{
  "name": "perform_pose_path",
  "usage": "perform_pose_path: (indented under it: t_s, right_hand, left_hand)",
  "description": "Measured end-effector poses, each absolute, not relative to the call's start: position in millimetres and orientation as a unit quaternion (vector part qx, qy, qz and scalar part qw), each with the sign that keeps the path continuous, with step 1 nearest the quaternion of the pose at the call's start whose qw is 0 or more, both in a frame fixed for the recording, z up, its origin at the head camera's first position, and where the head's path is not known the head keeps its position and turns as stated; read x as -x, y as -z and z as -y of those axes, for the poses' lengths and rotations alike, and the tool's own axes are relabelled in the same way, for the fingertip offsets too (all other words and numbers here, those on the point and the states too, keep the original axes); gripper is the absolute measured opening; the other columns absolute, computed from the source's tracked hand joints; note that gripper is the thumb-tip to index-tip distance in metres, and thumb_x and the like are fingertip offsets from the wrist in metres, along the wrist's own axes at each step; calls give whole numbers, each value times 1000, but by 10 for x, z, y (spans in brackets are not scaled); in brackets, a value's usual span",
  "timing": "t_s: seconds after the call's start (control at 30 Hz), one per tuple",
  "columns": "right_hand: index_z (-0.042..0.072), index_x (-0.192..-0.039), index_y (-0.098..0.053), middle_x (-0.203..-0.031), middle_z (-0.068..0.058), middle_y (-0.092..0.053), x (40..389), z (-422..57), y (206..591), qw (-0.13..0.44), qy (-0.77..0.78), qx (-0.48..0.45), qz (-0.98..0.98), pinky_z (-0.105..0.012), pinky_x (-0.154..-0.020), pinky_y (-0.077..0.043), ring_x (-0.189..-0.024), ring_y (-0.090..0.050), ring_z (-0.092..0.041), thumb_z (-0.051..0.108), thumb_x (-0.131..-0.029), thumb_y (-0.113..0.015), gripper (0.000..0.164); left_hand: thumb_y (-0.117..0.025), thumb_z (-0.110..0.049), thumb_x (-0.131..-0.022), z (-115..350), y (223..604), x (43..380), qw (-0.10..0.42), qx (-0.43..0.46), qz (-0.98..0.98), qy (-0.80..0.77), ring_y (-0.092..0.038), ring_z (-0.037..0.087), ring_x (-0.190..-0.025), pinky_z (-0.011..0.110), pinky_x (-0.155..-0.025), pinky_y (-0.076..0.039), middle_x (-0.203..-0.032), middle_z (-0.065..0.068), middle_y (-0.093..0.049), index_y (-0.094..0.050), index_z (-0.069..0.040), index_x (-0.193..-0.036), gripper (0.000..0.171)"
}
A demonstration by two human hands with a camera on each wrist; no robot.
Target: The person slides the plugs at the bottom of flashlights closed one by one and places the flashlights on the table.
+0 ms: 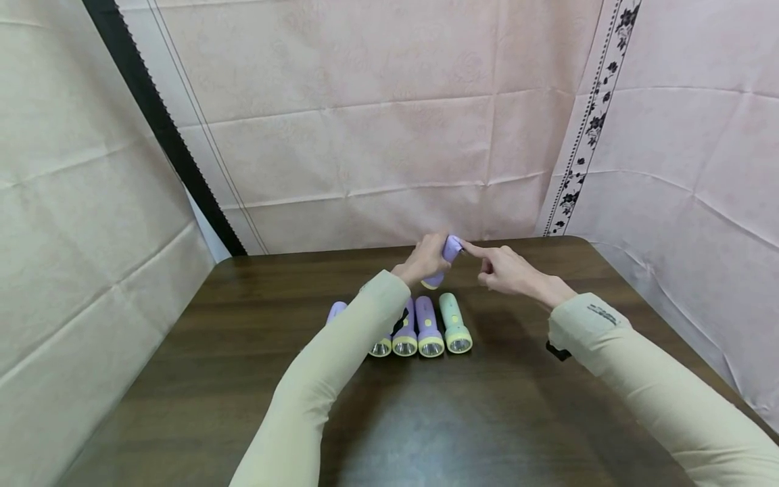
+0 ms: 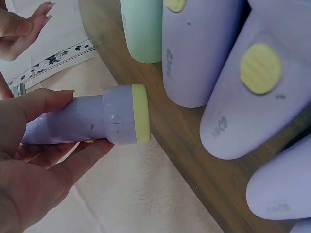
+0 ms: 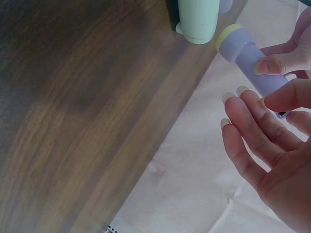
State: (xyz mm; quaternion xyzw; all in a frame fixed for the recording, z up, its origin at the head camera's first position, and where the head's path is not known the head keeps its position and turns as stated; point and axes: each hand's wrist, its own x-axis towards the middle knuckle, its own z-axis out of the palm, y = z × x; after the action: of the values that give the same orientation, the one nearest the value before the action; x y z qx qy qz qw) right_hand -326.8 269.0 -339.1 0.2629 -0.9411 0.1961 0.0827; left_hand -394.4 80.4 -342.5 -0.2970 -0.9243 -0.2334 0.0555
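My left hand [image 1: 427, 258] holds a purple flashlight [image 2: 117, 112] with a yellow rim, above the far part of the table. Its thumb and fingers close around the barrel, and the yellow head slants down toward the table in the head view. My right hand [image 1: 510, 269] reaches in from the right to the tail end. In the right wrist view its finger and thumb [image 3: 286, 95] meet that end, around a small dark part, while the other fingers extend away from it. Fingers partly hide the tail, so its details are unclear.
Below my hands several flashlights lie side by side on the brown table [image 1: 255, 379], heads toward me: purple ones [image 1: 429, 320] and a mint green one [image 1: 452, 314] at the right. My left sleeve covers part of the row. Patterned cloth [image 1: 365, 149] hangs behind the table.
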Motion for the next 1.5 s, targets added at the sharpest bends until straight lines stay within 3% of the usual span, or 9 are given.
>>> perform_pose_path:
  t_s: [0.33,0.6,0.87,0.97,1.07,1.2,1.33,1.5]
  right_hand:
    - [17,-151,-33,-53,6,-54,3268,-2677,3365,84,-191,-254,944,-26,-52,-38,-47,-45,-7,0,-77,-56,80]
    - [14,-150,-33,-53,5,-56,3273,-2660,3354,83,-200,-254,943,-25,-50,-37,-47,-46,-7,0,-78,-57,77]
    - [14,-151,-32,-55,4,-58,3273,-2654,3337,76,-202,-245,945,-26,-51,-38,-48,-50,-9,2,-79,-57,77]
    - [14,-152,-29,-59,3,-61,3272,-2661,3322,77,-199,-236,948,-27,-55,-41,-51,-54,-9,4,-80,-59,78]
    - [11,-153,-24,-66,0,-64,3270,-2685,3300,96,-191,-222,951,-29,-58,-44,-56,-55,-10,6,-82,-61,80]
    - [6,-153,-22,-71,-5,-64,3264,-2719,3262,131,-184,-197,954,-31,-58,-43,-58,-52,-14,7,-82,-60,80]
    - [3,-151,-25,-73,-7,-66,3263,-2748,3251,145,-181,-184,955,-33,-57,-43,-58,-52,-15,7,-81,-57,77]
    - [4,-149,-30,-77,-7,-67,3264,-2773,3264,140,-177,-175,959,-36,-59,-45,-63,-56,-17,8,-82,-55,72]
  left_hand:
    - [-71,-5,-81,-857,3420,3930,51,284,927,240,-62,23,-98,38,-86,-51,-109,10,-64,-53,-7,-113,37]
    - [-73,-6,-81,-876,3400,3882,52,283,929,235,-62,24,-103,41,-92,-50,-114,11,-64,-52,-7,-117,41]
    - [-73,-9,-82,-896,3392,3857,50,277,933,224,-63,24,-99,37,-85,-53,-112,11,-64,-53,-7,-120,43]
    - [-75,-16,-82,-928,3352,3817,53,257,943,204,-64,23,-96,36,-80,-53,-108,9,-64,-49,-9,-121,47]
    - [-78,-23,-80,-1004,3296,3746,49,237,950,198,-65,25,-89,37,-74,-53,-102,8,-64,-40,-12,-127,62]
    - [-77,-27,-81,-1141,3285,3621,20,216,955,205,-64,24,-80,33,-65,-50,-99,7,-64,-31,-17,-131,69]
    - [-76,-32,-81,-1274,3381,3519,-15,203,961,185,-64,21,-75,30,-57,-50,-100,5,-65,-41,-17,-127,61]
    - [-76,-38,-78,-1439,3545,3459,-35,196,971,134,-64,19,-82,30,-62,-51,-102,4,-66,-53,-15,-124,56]
